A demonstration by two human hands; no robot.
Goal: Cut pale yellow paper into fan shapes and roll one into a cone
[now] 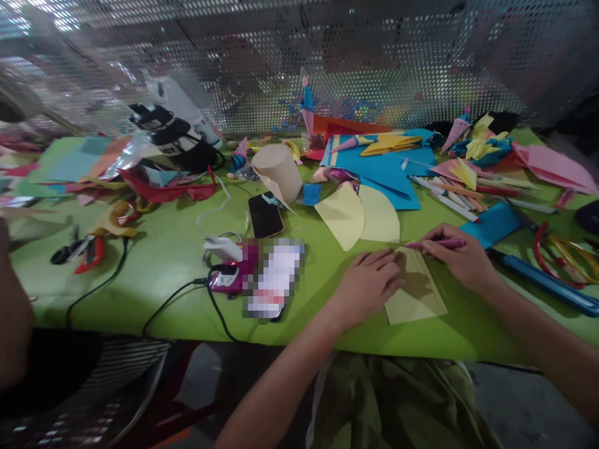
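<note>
My right hand point(452, 252) is closed around a purple pen point(449, 243), its tip at the top edge of a pale yellow sheet of paper point(416, 293). Across the sheet's left side my left hand point(374, 280) lies flat, fingers stretched out and pressing the paper to the table. Just beyond my hands are two fan-shaped yellow paper pieces point(381, 215), partly overlapping. A blue paper piece point(493, 224) lies past my right hand.
On the green table point(163, 249) are a phone point(276, 280), a pink power strip point(234, 274) with cables, a black phone point(266, 215), scissors point(96, 249) and a blue cutter point(552, 284). Coloured papers and pens line the back by a perforated metal screen. Another person's arm point(14, 305) shows at left.
</note>
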